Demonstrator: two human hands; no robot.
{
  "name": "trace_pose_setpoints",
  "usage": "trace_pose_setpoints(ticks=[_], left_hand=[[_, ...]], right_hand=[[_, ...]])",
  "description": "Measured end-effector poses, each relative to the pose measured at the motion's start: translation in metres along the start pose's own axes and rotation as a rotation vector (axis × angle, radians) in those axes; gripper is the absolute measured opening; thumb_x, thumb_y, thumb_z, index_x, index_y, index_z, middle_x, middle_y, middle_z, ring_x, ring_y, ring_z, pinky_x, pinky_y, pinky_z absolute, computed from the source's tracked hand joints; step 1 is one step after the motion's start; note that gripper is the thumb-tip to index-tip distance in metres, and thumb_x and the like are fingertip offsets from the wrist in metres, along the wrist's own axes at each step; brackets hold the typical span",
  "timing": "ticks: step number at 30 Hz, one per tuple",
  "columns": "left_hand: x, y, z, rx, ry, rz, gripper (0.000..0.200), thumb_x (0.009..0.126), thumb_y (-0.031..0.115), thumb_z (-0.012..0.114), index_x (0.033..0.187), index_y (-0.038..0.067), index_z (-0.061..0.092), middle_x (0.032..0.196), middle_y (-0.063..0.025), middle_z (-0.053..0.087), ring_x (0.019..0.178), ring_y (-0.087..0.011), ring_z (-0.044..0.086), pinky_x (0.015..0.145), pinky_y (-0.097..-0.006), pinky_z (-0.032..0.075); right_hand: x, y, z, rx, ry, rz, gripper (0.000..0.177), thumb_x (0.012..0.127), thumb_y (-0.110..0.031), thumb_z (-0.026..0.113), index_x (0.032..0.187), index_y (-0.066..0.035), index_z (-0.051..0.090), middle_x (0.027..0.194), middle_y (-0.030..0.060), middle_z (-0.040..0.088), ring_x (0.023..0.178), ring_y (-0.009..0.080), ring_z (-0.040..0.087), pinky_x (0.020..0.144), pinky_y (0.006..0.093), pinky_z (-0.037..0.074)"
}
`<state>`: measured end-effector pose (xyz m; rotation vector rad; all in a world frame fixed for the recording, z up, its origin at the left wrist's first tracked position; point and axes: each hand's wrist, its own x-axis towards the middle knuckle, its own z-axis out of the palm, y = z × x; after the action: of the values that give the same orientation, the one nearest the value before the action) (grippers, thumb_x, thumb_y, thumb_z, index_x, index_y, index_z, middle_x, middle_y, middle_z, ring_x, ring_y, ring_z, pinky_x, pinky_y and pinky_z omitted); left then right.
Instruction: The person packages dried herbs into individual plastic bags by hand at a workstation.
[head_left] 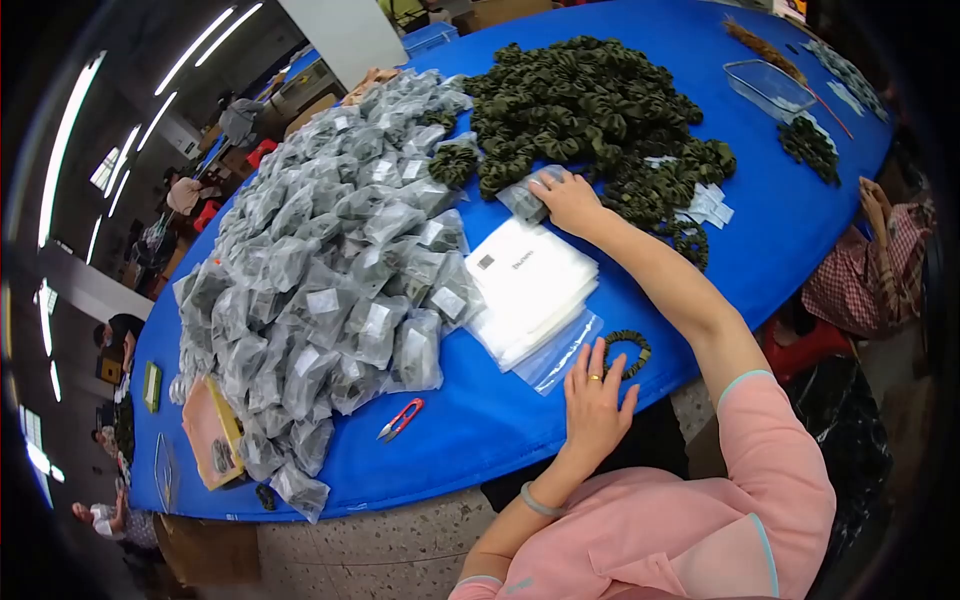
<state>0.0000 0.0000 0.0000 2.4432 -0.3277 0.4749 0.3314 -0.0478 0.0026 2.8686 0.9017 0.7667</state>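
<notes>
My right hand (568,203) is closed on a clear bag with a dark scrunchie (522,200) inside, at the upper end of a stack of white plastic bags (535,285). Fingers apart, my left hand (597,400) rests near the table's front edge, beside a dark green beaded-looking band (640,358). A clear bag (560,352) lies just above its fingertips. Behind my right hand rises a heap of dark green scrunchies (580,105). To the left spreads a large pile of filled clear bags (330,250).
Red-handled snips (402,420) lie on the blue table (470,440) near the front edge. A yellow-edged tray (212,432) stands at the left. Farther right are a clear basket (768,90), white labels (708,205) and a seated person in checks (870,265).
</notes>
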Motion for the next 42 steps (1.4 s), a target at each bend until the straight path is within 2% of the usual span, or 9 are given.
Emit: trace_pose_setpoints(ticks=[9,13,16,20,29,30,32,36,42], left_hand=[[0.005,-0.006,-0.007,-0.127,0.012,0.005,0.042,0.085,0.018,0.067,0.123,0.002,0.059,0.149,-0.0214,0.038,0.136,-0.0384,0.037,0.108,-0.0456,0.031],[0.003,-0.009,-0.003,-0.120,0.042,-0.012,0.044,0.085,0.017,0.065,0.125,0.003,0.055,0.150,-0.0223,0.036,0.138,-0.0398,0.033,0.108,-0.0470,0.030],[-0.004,-0.011,0.008,-0.164,0.039,-0.008,0.043,0.085,0.016,0.064,0.125,0.003,0.052,0.153,-0.0235,0.030,0.142,-0.0417,0.026,0.111,-0.0496,0.026],[-0.007,-0.014,0.015,-0.233,0.000,-0.026,0.040,0.085,0.014,0.064,0.120,0.001,0.050,0.154,-0.0253,0.025,0.143,-0.0440,0.022,0.113,-0.0526,0.022],[-0.004,-0.014,0.014,-0.171,0.009,-0.017,0.042,0.079,0.013,0.066,0.117,0.001,0.051,0.150,-0.0266,0.032,0.139,-0.0450,0.030,0.109,-0.0519,0.028],[-0.004,-0.011,0.010,-0.149,0.038,-0.014,0.042,0.079,0.014,0.066,0.116,0.001,0.052,0.149,-0.0263,0.034,0.137,-0.0449,0.033,0.107,-0.0513,0.030],[0.003,-0.009,0.004,-0.120,0.086,0.011,0.040,0.079,0.014,0.065,0.116,0.002,0.054,0.146,-0.0247,0.038,0.132,-0.0444,0.039,0.102,-0.0506,0.035],[0.005,-0.003,-0.003,-0.100,0.033,0.016,0.039,0.082,0.014,0.066,0.118,0.003,0.057,0.145,-0.0223,0.041,0.132,-0.0418,0.040,0.105,-0.0490,0.033],[0.004,-0.004,-0.001,-0.032,0.004,0.027,0.032,0.084,0.011,0.067,0.115,0.003,0.064,0.146,-0.0221,0.042,0.134,-0.0383,0.039,0.109,-0.0478,0.030]], right_hand=[[0.035,-0.025,-0.094,0.669,-0.267,0.082,0.015,0.082,-0.013,0.060,0.089,-0.001,0.065,0.084,0.0163,0.070,0.076,0.0393,0.063,0.068,0.0460,0.050],[0.056,-0.036,-0.074,0.581,-0.374,-0.023,0.039,0.084,-0.022,0.065,0.114,0.002,0.066,0.108,0.0161,0.070,0.097,0.0373,0.065,0.084,0.0428,0.052],[0.062,-0.017,-0.016,0.637,-0.539,0.255,0.083,0.072,-0.036,0.083,0.134,0.008,0.050,0.133,0.0212,0.058,0.119,0.0345,0.058,0.100,0.0408,0.047],[0.071,-0.023,-0.020,0.710,-0.602,0.314,0.091,0.070,-0.034,0.087,0.137,0.012,0.045,0.128,0.0244,0.059,0.108,0.0323,0.063,0.092,0.0376,0.052],[0.121,-0.021,-0.101,1.858,-0.375,0.283,0.041,0.089,-0.037,0.070,0.107,-0.001,0.067,0.090,0.0059,0.069,0.072,0.0132,0.061,0.064,0.0241,0.049],[0.131,0.003,-0.117,1.622,-0.519,0.206,0.052,0.095,-0.042,0.063,0.127,-0.002,0.059,0.104,0.0075,0.067,0.082,0.0102,0.061,0.071,0.0206,0.048],[0.104,-0.025,-0.153,1.479,-0.123,0.159,0.051,0.095,-0.039,0.062,0.134,-0.005,0.058,0.114,0.0073,0.067,0.086,0.0073,0.064,0.074,0.0178,0.049],[0.020,0.004,-0.198,1.228,-0.044,-0.007,0.031,0.092,-0.023,0.067,0.114,-0.002,0.069,0.092,0.0083,0.071,0.077,0.0106,0.063,0.069,0.0197,0.050],[-0.145,0.099,-0.167,1.032,0.059,0.541,0.015,0.087,-0.013,0.065,0.081,0.001,0.069,0.065,0.0015,0.061,0.057,0.0085,0.048,0.054,0.0236,0.040]])
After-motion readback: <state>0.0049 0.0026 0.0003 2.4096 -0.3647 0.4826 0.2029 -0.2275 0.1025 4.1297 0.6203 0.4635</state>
